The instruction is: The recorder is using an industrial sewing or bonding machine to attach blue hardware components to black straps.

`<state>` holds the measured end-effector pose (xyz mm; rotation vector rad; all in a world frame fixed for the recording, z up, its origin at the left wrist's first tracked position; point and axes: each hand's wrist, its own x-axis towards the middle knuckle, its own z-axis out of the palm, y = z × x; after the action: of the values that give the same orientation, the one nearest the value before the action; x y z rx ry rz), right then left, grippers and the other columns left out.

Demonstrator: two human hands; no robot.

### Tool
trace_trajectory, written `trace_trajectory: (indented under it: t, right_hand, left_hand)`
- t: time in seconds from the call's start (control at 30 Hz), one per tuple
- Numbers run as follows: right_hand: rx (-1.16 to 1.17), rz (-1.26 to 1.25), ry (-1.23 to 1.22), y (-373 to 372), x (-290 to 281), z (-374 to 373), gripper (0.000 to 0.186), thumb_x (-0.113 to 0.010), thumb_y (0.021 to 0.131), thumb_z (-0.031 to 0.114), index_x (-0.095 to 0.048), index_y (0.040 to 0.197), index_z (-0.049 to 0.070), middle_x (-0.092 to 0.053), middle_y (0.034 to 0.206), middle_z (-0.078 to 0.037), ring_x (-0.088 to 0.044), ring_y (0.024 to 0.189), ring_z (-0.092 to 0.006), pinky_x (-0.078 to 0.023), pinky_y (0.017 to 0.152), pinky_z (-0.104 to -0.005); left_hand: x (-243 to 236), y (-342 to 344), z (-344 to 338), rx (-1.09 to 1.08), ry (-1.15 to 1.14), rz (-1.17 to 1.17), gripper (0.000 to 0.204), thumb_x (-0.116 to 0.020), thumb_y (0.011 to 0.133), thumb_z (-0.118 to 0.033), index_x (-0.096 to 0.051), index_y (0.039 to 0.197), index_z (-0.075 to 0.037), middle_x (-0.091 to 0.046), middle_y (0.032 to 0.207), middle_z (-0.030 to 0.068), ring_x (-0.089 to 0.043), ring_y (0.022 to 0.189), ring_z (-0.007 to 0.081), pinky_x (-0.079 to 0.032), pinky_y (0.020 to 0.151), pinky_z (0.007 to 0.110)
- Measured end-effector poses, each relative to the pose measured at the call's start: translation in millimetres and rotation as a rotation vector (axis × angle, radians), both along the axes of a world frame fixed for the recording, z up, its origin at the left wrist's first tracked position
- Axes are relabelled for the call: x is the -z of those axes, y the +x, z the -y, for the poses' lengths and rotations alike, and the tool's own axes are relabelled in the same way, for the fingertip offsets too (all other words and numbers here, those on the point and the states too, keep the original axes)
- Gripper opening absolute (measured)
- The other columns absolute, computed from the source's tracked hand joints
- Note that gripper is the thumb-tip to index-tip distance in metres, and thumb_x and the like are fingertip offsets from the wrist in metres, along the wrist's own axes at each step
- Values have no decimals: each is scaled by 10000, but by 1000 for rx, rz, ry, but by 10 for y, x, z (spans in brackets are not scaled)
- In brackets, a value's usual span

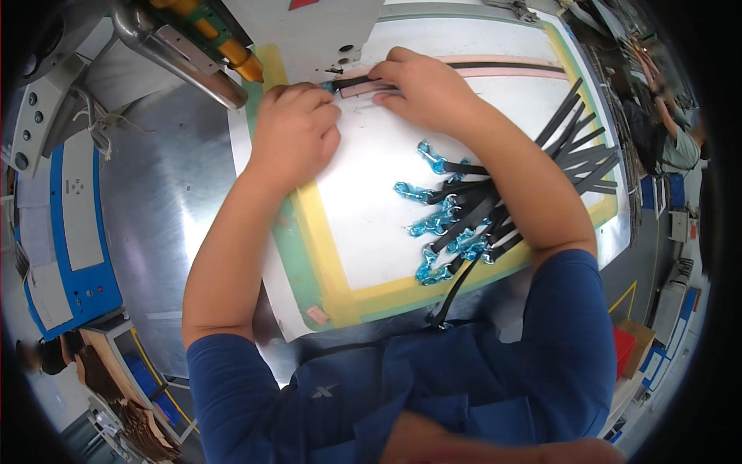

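A black strap (pixel 352 82) lies across the far part of the white board, along a pink guide strip (pixel 506 69). My right hand (pixel 429 89) bends over it, index finger on the strap and thumb on the near side of the strip. My left hand (pixel 297 135) is closed at the strap's left end, where a bit of blue wrapping (pixel 328 87) shows beside the fingertips; the rest of that end is hidden under the fingers. Under and beside my right forearm lies a pile of black straps (pixel 475 213) with metal clasps in shiny blue wrapping (pixel 433 220).
A machine head with an orange-yellow nozzle (pixel 246 66) and a metal tube (pixel 224 91) hangs just beyond my left hand. Yellow and green tape (pixel 328 271) borders the white board on a metal table (pixel 166 224). A blue-and-white control box (pixel 81 232) stands at left. Other people work at far right.
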<state>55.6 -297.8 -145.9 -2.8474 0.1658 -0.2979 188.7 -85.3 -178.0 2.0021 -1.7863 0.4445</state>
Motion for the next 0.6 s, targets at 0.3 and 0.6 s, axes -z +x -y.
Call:
trace_trajectory:
  t: [0.3,0.6]
  right_hand:
    - [-38,-9,-82,-5,26,8,283,-738,878,191,-732,1135,72,-658,1114,-99,-699,1014,-315,-575,870,-432]
    - [-56,4,-73,-16,-18,11,246,-731,872,162,-727,1093,53,-655,1114,-96,-700,1017,-324,-583,838,-451]
  left_hand:
    - [-9,-56,172,-227,7,-344,473,-787,855,-217,-678,1282,-44,-677,1248,155,-635,1181,337,-495,1042,427]
    - [2,163,181,-1,52,-660,421,-757,893,-155,-705,1288,-19,-665,1349,163,-603,1275,290,-425,1120,367]
